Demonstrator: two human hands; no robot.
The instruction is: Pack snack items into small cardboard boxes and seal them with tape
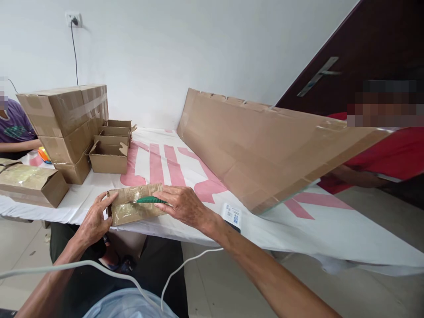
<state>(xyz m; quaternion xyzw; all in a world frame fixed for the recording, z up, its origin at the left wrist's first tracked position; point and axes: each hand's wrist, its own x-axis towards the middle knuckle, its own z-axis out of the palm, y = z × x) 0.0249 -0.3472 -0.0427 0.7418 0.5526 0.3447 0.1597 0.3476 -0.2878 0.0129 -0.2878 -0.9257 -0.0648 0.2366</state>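
Note:
A small flat cardboard box (127,211) wrapped in clear tape lies at the near edge of the white table (331,229). My left hand (94,218) grips its left end, fingers curled round the edge. My right hand (183,204) rests on the box's right side and pinches a green-handled tool (149,200), which lies across the top of the box and points left.
Stacked taped cardboard boxes (68,121) and small open cartons (111,152) stand at the back left, with another box (31,184) at the left edge. A person in red (391,154) holds a large flattened cardboard sheet (265,145) at the right. A person in purple (13,128) sits far left.

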